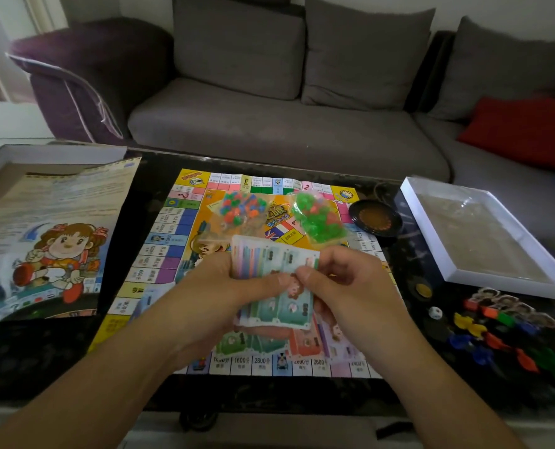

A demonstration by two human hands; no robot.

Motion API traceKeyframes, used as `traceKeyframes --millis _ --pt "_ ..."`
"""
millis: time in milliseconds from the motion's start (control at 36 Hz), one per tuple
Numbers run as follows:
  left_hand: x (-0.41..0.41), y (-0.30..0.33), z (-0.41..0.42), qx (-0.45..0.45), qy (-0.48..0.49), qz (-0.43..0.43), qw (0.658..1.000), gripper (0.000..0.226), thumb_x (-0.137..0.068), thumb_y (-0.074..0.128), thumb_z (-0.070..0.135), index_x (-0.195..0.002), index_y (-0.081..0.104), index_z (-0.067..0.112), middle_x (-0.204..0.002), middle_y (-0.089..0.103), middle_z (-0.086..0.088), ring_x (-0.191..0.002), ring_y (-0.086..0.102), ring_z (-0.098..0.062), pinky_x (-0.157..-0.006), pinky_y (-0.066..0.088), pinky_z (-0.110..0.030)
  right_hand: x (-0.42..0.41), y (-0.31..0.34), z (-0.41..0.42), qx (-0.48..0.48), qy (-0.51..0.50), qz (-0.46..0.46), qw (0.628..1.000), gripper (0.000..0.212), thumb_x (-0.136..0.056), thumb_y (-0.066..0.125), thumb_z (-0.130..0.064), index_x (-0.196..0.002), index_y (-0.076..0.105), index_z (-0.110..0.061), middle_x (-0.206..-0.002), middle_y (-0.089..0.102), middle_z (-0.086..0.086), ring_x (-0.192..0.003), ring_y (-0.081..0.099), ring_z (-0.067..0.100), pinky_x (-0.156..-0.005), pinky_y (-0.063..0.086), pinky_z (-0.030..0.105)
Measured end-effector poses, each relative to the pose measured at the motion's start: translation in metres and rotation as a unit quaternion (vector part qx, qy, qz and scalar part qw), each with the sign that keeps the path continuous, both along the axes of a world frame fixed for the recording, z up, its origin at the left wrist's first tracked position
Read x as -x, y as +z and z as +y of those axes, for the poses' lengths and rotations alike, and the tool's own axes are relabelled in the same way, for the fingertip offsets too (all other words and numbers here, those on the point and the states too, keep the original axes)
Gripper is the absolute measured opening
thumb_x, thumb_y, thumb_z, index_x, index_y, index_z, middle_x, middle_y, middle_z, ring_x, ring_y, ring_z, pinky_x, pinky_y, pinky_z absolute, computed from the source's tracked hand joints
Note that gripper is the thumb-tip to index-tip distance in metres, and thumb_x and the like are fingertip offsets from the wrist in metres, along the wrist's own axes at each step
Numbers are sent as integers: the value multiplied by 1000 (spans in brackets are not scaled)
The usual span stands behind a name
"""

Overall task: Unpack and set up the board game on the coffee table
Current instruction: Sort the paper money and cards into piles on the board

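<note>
Holding a fanned stack of play money [274,280] at the centre of the frame, the left hand [217,293] cups the notes from beneath with its fingers curled under and its thumb on top, while the right hand [344,283] pinches the top note between thumb and forefinger. More notes [305,343] lie spread just below the hands, near the lower edge of the game board [169,254], which lies flat on the dark coffee table [36,354]. Above the hands, two clear bags of small plastic pieces [242,205] rest side by side on the board's middle. At the left of the frame a printed sheet [52,241] overhangs an open box half [59,153]; dark tabletop shows between sheet and board. At the right sit a round black dish [375,218], a white-rimmed tray [483,234], what looks like a die [435,313], and scattered coloured pawns [496,332]. A grey sofa [285,131] fills the upper frame.
</note>
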State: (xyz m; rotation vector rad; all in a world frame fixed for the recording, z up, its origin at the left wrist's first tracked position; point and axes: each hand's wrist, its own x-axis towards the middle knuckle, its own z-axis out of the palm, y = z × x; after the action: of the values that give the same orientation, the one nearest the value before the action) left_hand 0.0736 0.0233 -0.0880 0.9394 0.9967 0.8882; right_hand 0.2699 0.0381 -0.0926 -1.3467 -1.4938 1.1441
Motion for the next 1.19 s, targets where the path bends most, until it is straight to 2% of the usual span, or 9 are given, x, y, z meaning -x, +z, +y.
traceKeyframes --millis 250,444,528,667,722,806,944,1056,1194 --pt "-3 0 0 -28 30 12 999 26 -93 70 1 -116 76 11 -108 80 -14 -96 78 -36 -67 66 -51 -5 1 -3 -7 -11 -17 1000 21 -94 77 -20 -82 68 -6 -76 72 13 -56 61 14 -53 49 25" --pt "-3 -3 1 -28 47 19 998 24 -87 76 3 -111 78 9 -105 80 -16 -93 78 -37 -59 65 -41 -3 1 -4 -24 -33 -26 999 22 -91 80 -21 -82 67 -4 -80 73 17 -74 69 42 -65 59 55" --pt "-3 -4 1 -39 38 31 998 25 -87 77 6 -112 79 12 -106 80 -14 -94 78 -36 -63 65 -44 -2 -1 -5 -24 -35 -25 999 20 -92 79 -20 -82 68 -6 -78 72 16 -66 68 33 -59 57 46" --pt "-4 -5 0 -55 48 57 996 30 -86 79 8 -114 79 15 -107 80 -11 -97 78 -32 -76 64 -55 4 0 -8 -4 0 1 1000 10 -96 74 -15 -97 80 -23 -84 79 1 -60 68 5 -46 44 14" --pt "-5 -4 0 -42 48 49 997 26 -88 78 10 -114 79 15 -106 80 -11 -96 78 -33 -75 65 -54 4 0 -7 -4 -4 0 1000 14 -97 73 -14 -99 81 -26 -85 80 -1 -65 72 6 -48 49 16" --pt "-4 -3 2 -7 57 16 998 23 -92 73 13 -115 76 12 -107 80 -14 -95 78 -35 -73 65 -55 1 1 -4 16 -23 -2 1000 17 -98 72 -13 -99 80 -28 -89 81 -3 -83 79 14 -69 64 35" --pt "-1 -6 5 -17 66 31 997 28 -91 74 9 -119 75 10 -110 80 -13 -100 77 -33 -90 61 -58 -4 4 -2 23 -26 4 999 12 -98 72 -15 -99 79 -24 -88 81 -3 -81 79 14 -59 56 20" --pt "0 -8 5 -26 61 56 996 23 -92 75 9 -115 78 13 -112 79 -11 -105 76 -32 -99 54 -59 -3 3 -1 48 -21 13 999 9 -97 74 -15 -102 78 -21 -93 81 0 -85 80 17 -75 65 42" --pt "9 -2 9 -17 122 65 990 24 -91 74 6 -115 74 6 -103 81 -13 -94 79 -32 -84 62 -57 -27 17 11 12 -101 -7 995 10 -94 77 -16 -98 68 -15 -85 81 -6 -74 78 7 -54 57 15"
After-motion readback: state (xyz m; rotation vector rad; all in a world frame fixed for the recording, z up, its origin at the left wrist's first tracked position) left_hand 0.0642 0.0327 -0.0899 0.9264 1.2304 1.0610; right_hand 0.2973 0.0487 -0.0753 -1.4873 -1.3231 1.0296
